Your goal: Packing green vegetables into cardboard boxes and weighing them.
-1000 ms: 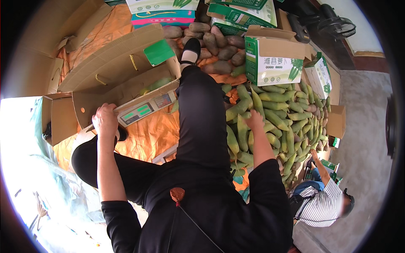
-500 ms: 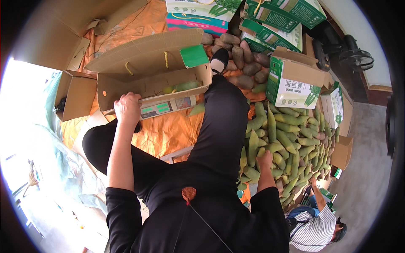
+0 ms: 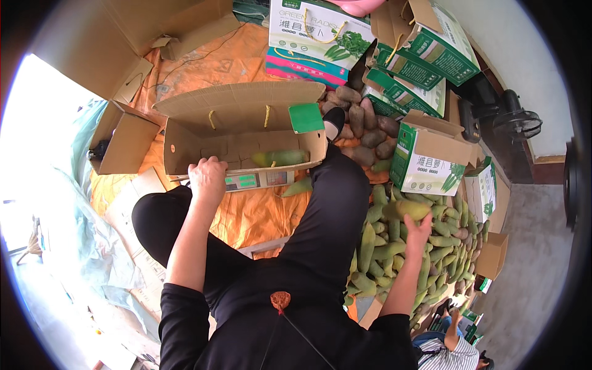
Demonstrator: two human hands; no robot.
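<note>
Fingers of the left hand (image 3: 208, 179) bent over the near edge of an open box (image 3: 240, 98), toward its left corner; whether the thumb pinched the wall could not be told. A light touch seemed best there, since leaning would likely have swayed the scale (image 3: 274, 178), its lit panel showing along that same edge. Inside, toward the box's near right corner, a boxed radish (image 3: 282, 158) lay lengthwise. A loose radish (image 3: 298, 187) lay outside that corner on the orange tarp (image 3: 216, 213), just beside the sitter's leg (image 3: 330, 213).

Beyond the leg, the right hand (image 3: 418, 229) held a radish (image 3: 410, 210) above the near left part of the pile (image 3: 441, 240), thumb and fingers closed around its near end. Such a smooth, tapered shape would probably have ridden steadier gripped closer to its middle, raised clear of its neighbors, and lowered rather than dropped, to spare the skin. A white-and-green carton (image 3: 425, 163) stood at the pile's far edge. At lower right, a co-worker (image 3: 450, 354) in stripes was partly in view.
</note>
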